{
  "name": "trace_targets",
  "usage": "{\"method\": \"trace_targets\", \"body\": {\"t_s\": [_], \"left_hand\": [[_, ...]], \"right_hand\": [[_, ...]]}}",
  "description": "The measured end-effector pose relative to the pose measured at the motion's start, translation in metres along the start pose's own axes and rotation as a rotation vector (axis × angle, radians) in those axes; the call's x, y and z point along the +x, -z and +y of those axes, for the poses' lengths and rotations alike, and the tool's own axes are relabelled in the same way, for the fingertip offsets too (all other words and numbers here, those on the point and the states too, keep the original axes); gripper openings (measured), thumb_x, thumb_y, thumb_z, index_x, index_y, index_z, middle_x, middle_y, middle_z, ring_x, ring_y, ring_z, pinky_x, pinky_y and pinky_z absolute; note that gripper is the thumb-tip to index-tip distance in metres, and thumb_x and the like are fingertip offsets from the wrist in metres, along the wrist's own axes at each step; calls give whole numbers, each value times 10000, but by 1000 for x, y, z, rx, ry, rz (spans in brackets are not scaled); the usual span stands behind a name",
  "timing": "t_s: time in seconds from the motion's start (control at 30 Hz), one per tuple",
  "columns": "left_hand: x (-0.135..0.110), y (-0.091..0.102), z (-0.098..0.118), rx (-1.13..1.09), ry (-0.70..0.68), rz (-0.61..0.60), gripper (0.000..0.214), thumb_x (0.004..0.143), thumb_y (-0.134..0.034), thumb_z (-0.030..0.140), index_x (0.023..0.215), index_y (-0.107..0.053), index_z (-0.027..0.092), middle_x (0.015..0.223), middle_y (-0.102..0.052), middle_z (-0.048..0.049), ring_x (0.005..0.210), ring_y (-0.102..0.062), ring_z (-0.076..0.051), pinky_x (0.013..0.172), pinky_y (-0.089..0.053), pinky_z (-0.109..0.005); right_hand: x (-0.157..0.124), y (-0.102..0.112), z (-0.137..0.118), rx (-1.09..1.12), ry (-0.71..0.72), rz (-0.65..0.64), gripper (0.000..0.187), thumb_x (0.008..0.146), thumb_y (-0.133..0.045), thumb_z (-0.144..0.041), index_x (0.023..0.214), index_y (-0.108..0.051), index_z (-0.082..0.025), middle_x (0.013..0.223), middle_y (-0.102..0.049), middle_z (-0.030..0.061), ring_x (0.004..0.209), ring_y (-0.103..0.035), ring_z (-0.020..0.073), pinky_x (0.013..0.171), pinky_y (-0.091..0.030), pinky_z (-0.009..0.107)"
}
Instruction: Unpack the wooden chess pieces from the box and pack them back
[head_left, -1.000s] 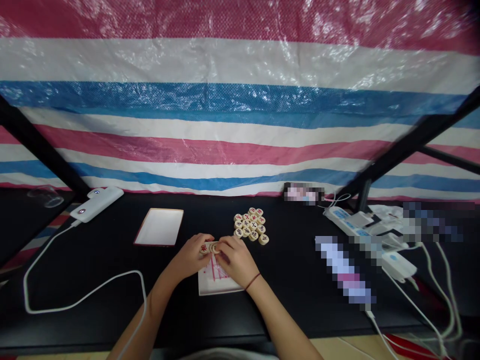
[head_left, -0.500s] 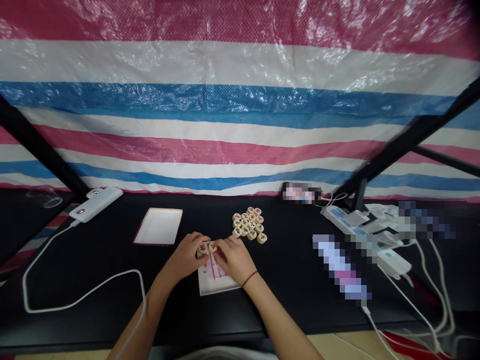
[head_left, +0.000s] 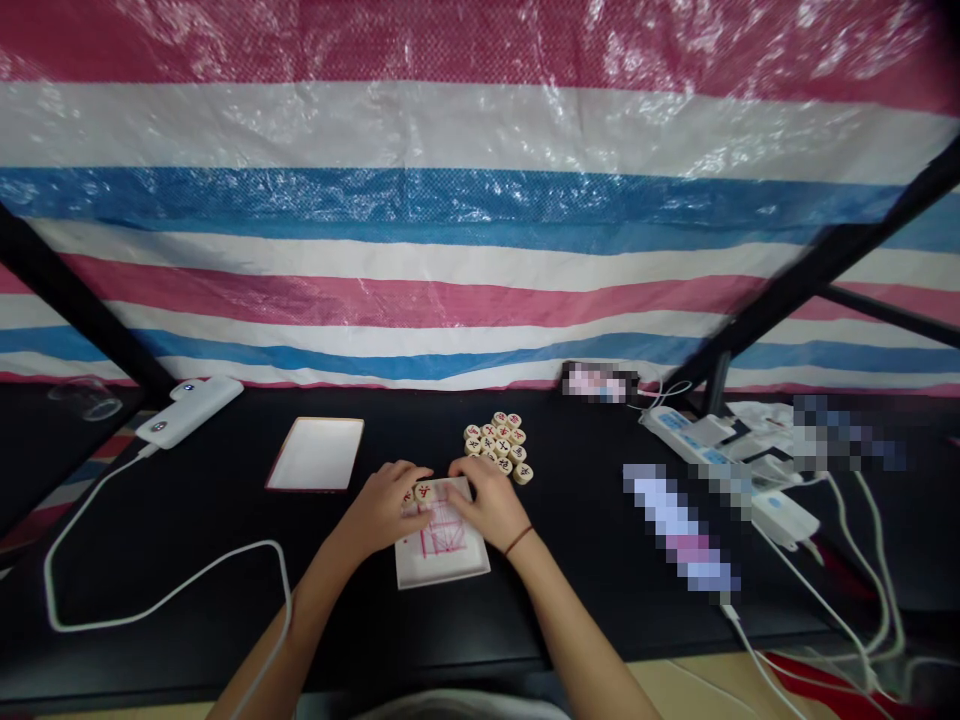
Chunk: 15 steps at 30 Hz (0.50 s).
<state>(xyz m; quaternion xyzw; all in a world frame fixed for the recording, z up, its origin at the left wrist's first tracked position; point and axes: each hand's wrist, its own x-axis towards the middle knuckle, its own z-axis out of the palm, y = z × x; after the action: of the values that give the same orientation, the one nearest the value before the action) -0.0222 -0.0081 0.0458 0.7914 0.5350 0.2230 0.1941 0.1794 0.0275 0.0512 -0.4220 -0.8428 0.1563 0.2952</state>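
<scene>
A shallow white box (head_left: pixel 442 570) with pink lines drawn on its floor lies between my hands. Two round xiangqi pieces (head_left: pixel 424 492) with red characters sit in its far left corner. My left hand (head_left: pixel 382 508) curves around that corner, thumb and fingers spread on either side of the pieces; whether it touches them I cannot tell. Over the box's right side my right hand (head_left: pixel 491 500) is spread, thumb inside the box, with nothing visible in it. Just beyond its fingers stands a cluster of xiangqi pieces (head_left: pixel 504 446), red and black, partly stacked.
An open box lid (head_left: pixel 316 453) lies to the left. A white power bank (head_left: pixel 191 412) trails a cable (head_left: pixel 165 612) across my left forearm. On the right are a blurred phone (head_left: pixel 679 530), a power strip (head_left: pixel 679 435) and several cables. A striped tarp (head_left: pixel 420 300) hangs behind.
My right hand has moved off the pieces in the box, right and toward the cluster, its fingers parting. My left hand's fingers have spread around the pieces, which stay in the corner.
</scene>
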Motion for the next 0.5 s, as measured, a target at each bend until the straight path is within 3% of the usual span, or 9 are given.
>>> {"method": "trace_targets", "body": {"t_s": [0.13,0.23,0.5], "left_hand": [[6,-5,3,46,64,-66,365,797,-560,243,1162,-584,245,1119,-614,-49,1013,-554,-229,893,-410,-376],[6,-10,1,8,108,-73,335,823,-511,230,1147,-588,264,1125,-624,-34,1049,-552,-224,901,-388,-383],[5,-13,-4,-77,136,-81,333,838,-510,273,1161,-587,276,1152,-623,-28,1052,-543,-225,909,-363,-401]], "right_hand": [[30,30,34,-165,-243,24,139,885,-495,-269,930,-603,-193,932,-643,55,837,-595,185,741,-418,274],[60,46,58,-383,-487,-168,267,912,-442,-327,1103,-591,-214,1121,-611,85,922,-618,203,751,-429,284],[108,47,84,-432,-613,-448,265,782,-621,-335,1008,-680,-210,1071,-674,125,982,-640,277,776,-467,338]]}}
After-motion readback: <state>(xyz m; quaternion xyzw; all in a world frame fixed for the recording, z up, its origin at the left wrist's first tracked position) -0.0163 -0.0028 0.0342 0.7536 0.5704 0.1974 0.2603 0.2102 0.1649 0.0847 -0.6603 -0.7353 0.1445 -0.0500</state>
